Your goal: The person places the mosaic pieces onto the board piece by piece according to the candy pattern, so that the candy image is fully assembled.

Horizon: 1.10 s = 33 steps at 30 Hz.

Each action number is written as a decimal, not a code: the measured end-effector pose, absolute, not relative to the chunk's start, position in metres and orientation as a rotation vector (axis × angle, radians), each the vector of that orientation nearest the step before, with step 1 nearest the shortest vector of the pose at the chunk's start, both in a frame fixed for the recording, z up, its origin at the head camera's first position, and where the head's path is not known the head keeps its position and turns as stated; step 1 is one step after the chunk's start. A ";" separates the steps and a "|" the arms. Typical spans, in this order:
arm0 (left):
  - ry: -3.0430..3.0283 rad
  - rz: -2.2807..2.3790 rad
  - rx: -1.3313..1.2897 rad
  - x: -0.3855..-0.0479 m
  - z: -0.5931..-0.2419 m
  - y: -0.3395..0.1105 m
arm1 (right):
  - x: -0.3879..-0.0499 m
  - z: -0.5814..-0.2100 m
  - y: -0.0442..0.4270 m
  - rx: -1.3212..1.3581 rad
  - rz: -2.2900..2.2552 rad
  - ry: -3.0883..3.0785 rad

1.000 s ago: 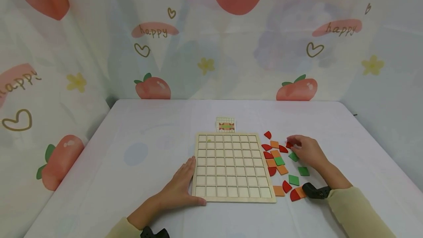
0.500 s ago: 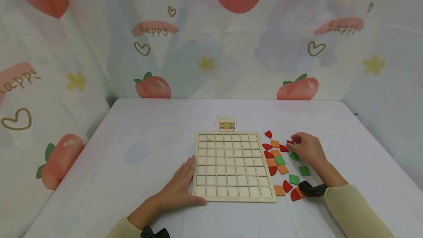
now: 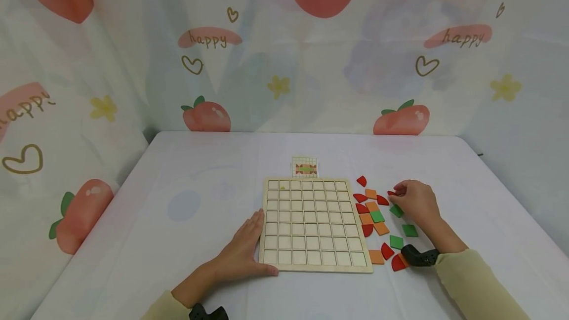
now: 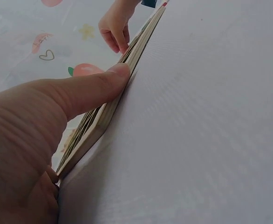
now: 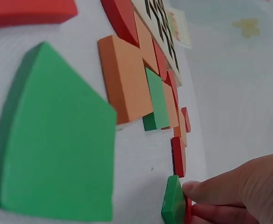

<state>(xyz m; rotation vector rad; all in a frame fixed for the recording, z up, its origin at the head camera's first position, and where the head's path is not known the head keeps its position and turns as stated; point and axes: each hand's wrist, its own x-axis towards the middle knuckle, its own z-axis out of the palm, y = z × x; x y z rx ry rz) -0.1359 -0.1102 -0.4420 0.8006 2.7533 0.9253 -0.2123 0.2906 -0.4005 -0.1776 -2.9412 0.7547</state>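
My left hand [image 3: 242,248] lies along the left edge and near-left corner of the wooden grid board [image 3: 311,268], its thumb on the front rim; the left wrist view shows the thumb [image 4: 97,88] across the board's edge. The grid's cells hold no pieces. Right of the board, my right hand [image 3: 418,204] pinches a red piece [image 3: 391,193] between thumb and fingers. In the right wrist view that red piece [image 5: 188,211] is mostly hidden behind a green piece [image 5: 174,200] beside the fingertips.
Several red quarter-round pieces [image 3: 387,251], orange squares [image 3: 376,257] and green pieces [image 3: 410,230] lie scattered between the board and my right arm. A small pattern card [image 3: 304,160] lies behind the board. A patterned cloth hangs behind the white table [image 3: 200,172].
My right hand has shifted slightly to the right, with the red piece at its fingertips. My left hand and the board stay in place.
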 end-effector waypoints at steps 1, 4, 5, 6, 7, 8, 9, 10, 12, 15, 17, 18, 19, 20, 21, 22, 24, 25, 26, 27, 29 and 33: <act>2.752 0.925 0.798 -0.136 -0.442 -0.110 | -0.212 -0.400 0.290 -0.175 0.760 -2.947; 2.750 0.926 0.794 -0.136 -0.442 -0.110 | -0.212 -0.399 0.290 -0.171 0.764 -2.964; 2.749 0.927 0.792 -0.135 -0.441 -0.110 | -0.212 -0.399 0.290 -0.175 0.764 -2.973; 2.747 0.928 0.791 -0.135 -0.441 -0.110 | -0.211 -0.399 0.290 -0.176 0.763 -2.980; 2.746 0.927 0.788 -0.135 -0.441 -0.110 | -0.211 -0.399 0.290 -0.179 0.759 -2.986; 2.747 0.926 0.786 -0.135 -0.441 -0.110 | -0.211 -0.399 0.291 -0.182 0.755 -2.991; 2.748 0.923 0.785 -0.135 -0.441 -0.110 | -0.211 -0.399 0.291 -0.183 0.752 -2.994; 2.749 0.921 0.785 -0.135 -0.441 -0.110 | -0.211 -0.399 0.291 -0.186 0.750 -2.996; 2.750 0.923 0.780 -0.135 -0.441 -0.110 | -0.211 -0.399 0.291 -0.180 0.752 -2.996; 2.752 0.922 0.780 -0.135 -0.440 -0.110 | -0.212 -0.400 0.292 -0.163 0.769 -2.998; 2.750 0.924 0.778 -0.136 -0.440 -0.110 | -0.212 -0.400 0.293 -0.143 0.789 -3.001; 2.751 0.922 0.779 -0.136 -0.441 -0.110 | -0.213 -0.401 0.293 -0.134 0.796 -3.000; 2.752 0.919 0.781 -0.136 -0.441 -0.110 | -0.213 -0.401 0.294 -0.128 0.801 -2.996; 2.752 0.918 0.780 -0.136 -0.441 -0.110 | -0.213 -0.401 0.295 -0.122 0.803 -2.992; 2.753 0.918 0.779 -0.136 -0.441 -0.109 | -0.214 -0.402 0.295 -0.114 0.804 -2.985; 2.753 0.918 0.779 -0.136 -0.441 -0.109 | -0.214 -0.402 0.295 -0.108 0.807 -2.978; 2.755 0.916 0.779 -0.136 -0.441 -0.109 | -0.215 -0.402 0.293 -0.099 0.812 -2.969; 2.755 0.916 0.779 -0.136 -0.441 -0.109 | -0.215 -0.401 0.292 -0.091 0.815 -2.964; 2.756 0.915 0.779 -0.136 -0.441 -0.109 | -0.215 -0.401 0.290 -0.084 0.819 -2.960; 2.757 0.914 0.782 -0.136 -0.442 -0.109 | -0.215 -0.401 0.288 -0.077 0.824 -2.954; 2.757 0.912 0.782 -0.137 -0.442 -0.109 | -0.214 -0.400 0.283 -0.051 0.822 -2.941; 2.757 0.910 0.782 -0.137 -0.441 -0.109 | -0.211 -0.398 0.272 0.035 0.807 -2.917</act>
